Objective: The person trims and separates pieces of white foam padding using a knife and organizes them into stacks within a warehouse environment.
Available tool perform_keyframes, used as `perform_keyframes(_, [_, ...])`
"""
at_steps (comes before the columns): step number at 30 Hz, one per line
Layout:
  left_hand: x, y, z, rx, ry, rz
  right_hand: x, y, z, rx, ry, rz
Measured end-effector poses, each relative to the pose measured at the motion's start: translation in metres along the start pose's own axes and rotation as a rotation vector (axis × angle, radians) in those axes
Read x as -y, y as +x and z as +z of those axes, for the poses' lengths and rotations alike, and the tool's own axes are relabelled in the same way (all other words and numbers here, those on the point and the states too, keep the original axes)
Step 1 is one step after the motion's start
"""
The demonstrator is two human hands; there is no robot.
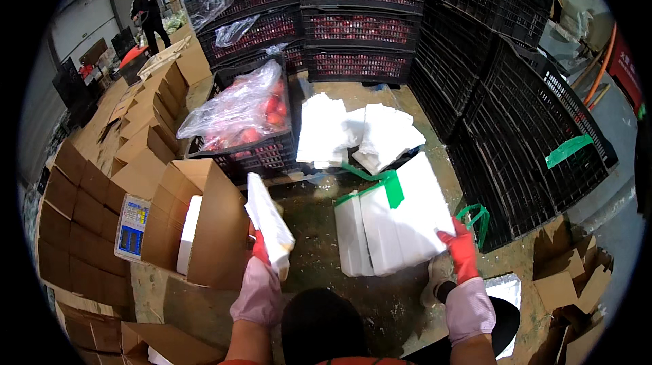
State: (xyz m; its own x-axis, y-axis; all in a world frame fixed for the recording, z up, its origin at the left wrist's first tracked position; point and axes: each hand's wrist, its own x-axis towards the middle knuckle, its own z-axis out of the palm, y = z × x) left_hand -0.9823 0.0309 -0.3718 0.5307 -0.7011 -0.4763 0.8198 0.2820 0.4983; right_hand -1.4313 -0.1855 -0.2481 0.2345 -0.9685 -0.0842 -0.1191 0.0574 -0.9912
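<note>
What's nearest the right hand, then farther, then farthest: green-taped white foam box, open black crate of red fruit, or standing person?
1. Green-taped white foam box: touching the right hand.
2. Open black crate of red fruit: ahead, left.
3. Standing person: far back, upper left.

Left hand [261,251] and right hand [462,248] gloved, apart

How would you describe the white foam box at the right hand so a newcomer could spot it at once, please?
Start at the stacked black crates at the top centre. Come down past the loose white foam pieces to the white foam box, with the red-gloved right hand at its right edge. Unlike those pieces, it is bulky and carries green tape.
</note>
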Motion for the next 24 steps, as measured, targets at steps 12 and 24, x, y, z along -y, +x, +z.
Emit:
perform_keyframes(12, [0.020,-0.024,0.101,0.167,1.734,0.968,0.041,-0.018,-0.004,0.214,-0.012,-0.017])
perform_keyframes(24, [0.029,0.017,0.211,0.507,2.491,0.654,0.059,-0.028,0.005,0.371,0.032,-0.010])
